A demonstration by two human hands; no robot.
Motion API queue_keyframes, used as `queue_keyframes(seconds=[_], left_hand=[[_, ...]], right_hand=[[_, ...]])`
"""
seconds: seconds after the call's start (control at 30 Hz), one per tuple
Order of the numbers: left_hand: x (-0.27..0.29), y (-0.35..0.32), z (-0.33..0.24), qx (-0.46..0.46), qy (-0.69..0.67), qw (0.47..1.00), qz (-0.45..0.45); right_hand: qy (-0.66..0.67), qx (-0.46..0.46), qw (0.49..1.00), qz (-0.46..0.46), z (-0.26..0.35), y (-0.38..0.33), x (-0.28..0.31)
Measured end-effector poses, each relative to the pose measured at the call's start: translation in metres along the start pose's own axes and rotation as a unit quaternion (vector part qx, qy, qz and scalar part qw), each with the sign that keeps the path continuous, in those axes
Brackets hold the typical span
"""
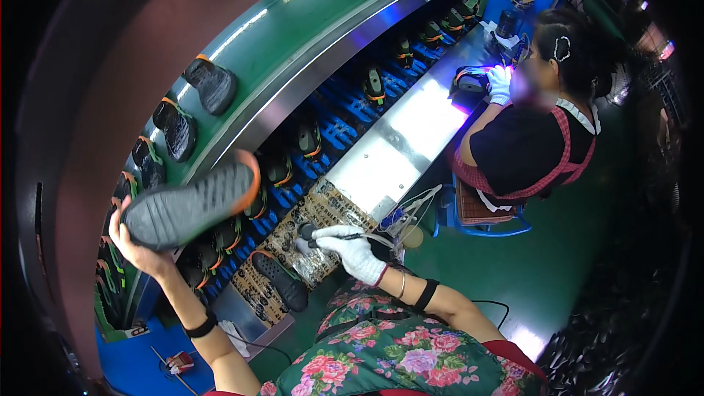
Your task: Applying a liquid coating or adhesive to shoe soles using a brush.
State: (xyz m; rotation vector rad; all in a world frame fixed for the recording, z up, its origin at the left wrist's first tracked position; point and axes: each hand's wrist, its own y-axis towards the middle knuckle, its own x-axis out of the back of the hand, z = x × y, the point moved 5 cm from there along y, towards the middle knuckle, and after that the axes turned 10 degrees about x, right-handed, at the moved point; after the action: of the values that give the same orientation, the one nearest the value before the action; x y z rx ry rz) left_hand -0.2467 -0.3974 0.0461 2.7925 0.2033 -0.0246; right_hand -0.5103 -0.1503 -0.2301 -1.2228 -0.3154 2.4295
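The left forearm (185, 299) stretches forward, the bare left hand (137, 248) being raised and gripping, while the right forearm (449, 303) reaches inward from the right, with the gloved right hand (355, 254) bent in a pinch.

The right grip (353, 254) wears a white knit glove (369, 268); the left grip (142, 254) is bare. A thin, shiny bangle (402, 285) rings the right wrist. A broad black band (426, 295) wraps the right forearm, a matching black strap (201, 325) the left. The dark green apron (367, 356) bears pink, red and mauve roses with green leaves; plain red cloth (519, 364) shows at its edge.
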Motion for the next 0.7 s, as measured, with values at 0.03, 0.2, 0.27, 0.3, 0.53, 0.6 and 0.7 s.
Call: queue_keyframes(seconds=[0.03,0.2,0.27,0.3,0.53,0.6,0.7], left_hand=[[0.019,-0.006,0.003,0.051,0.009,0.998,-0.021],[0.068,-0.066,0.048,0.303,0.059,0.951,0.009],[0.064,-0.099,0.079,0.37,0.045,0.923,0.095],[0.064,-0.12,0.1,0.441,0.036,0.893,0.082],[0.044,-0.24,0.182,0.625,-0.134,0.764,0.087],[0.038,-0.263,0.183,0.603,-0.198,0.769,0.075],[0.015,-0.313,0.159,0.639,-0.393,0.634,0.186]], right_hand=[[-0.033,0.028,0.999,-0.004,0.01,0.001,-0.002],[0.03,0.057,0.998,-0.016,0.056,-0.002,-0.034],[0.058,0.066,0.996,0.033,0.072,-0.01,-0.057],[0.041,0.077,0.995,0.056,0.077,-0.016,-0.068],[-0.057,0.053,0.986,0.15,0.069,-0.044,-0.125],[-0.096,0.049,0.984,0.143,0.066,-0.047,-0.127],[-0.068,0.038,0.989,0.129,0.067,-0.054,-0.125]])
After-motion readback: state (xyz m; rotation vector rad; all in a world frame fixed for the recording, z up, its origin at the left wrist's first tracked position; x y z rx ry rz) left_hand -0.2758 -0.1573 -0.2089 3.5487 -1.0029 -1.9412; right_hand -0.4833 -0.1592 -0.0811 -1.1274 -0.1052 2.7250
